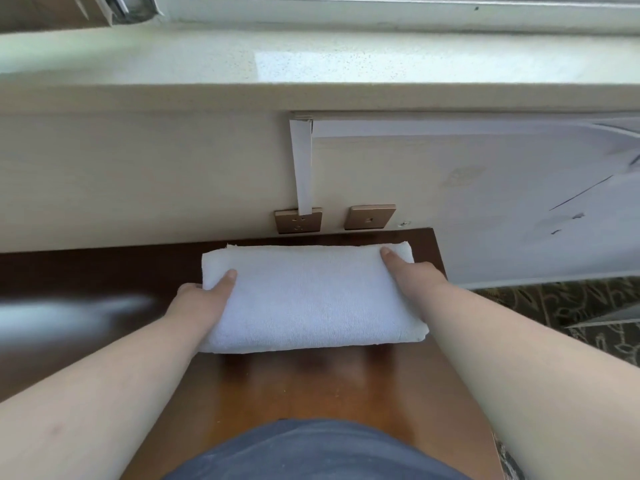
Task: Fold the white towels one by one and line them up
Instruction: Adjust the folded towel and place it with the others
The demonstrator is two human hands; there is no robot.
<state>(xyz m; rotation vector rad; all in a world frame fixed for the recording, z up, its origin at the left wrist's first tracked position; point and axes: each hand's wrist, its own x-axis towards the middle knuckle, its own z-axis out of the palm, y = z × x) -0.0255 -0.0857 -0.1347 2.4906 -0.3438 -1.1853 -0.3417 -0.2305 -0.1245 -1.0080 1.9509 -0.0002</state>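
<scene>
A folded white towel lies as a thick rectangle on the dark wooden table, close to the wall. My left hand grips its left end, thumb on top and fingers tucked underneath. At the right end my right hand holds the towel the same way, thumb pressed on the upper right corner. The fingers of both hands are hidden under the cloth. No other towel is in view.
Two bronze wall sockets sit just behind the towel, with a white strip hanging down to the left one. A pale window sill runs above. The table's right edge borders patterned carpet.
</scene>
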